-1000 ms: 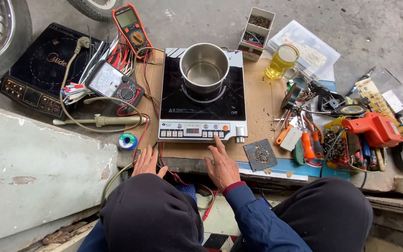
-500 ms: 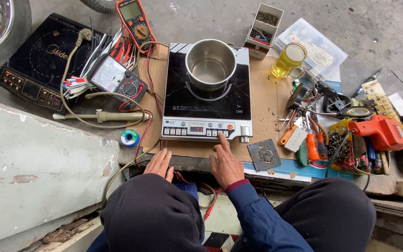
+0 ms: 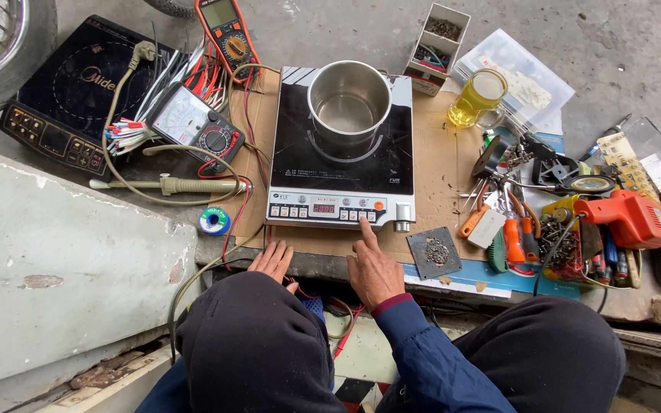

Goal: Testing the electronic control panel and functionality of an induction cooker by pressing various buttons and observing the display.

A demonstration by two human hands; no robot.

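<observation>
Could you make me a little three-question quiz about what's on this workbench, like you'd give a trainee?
1. True or false: the round steel pot stands on the black-topped induction cooker.
2. Which hand points a finger at the cooker's white button panel? A) left hand B) right hand C) neither
3. Fill in: the glass mug of yellow liquid stands to the ___ of the pot, as the camera sees it.

Key:
1. True; the pot sits on the cooker's round ring.
2. B; the right forefinger reaches the panel's front edge, while the left hand rests on the cardboard sheet below the cooker.
3. Right.
</observation>
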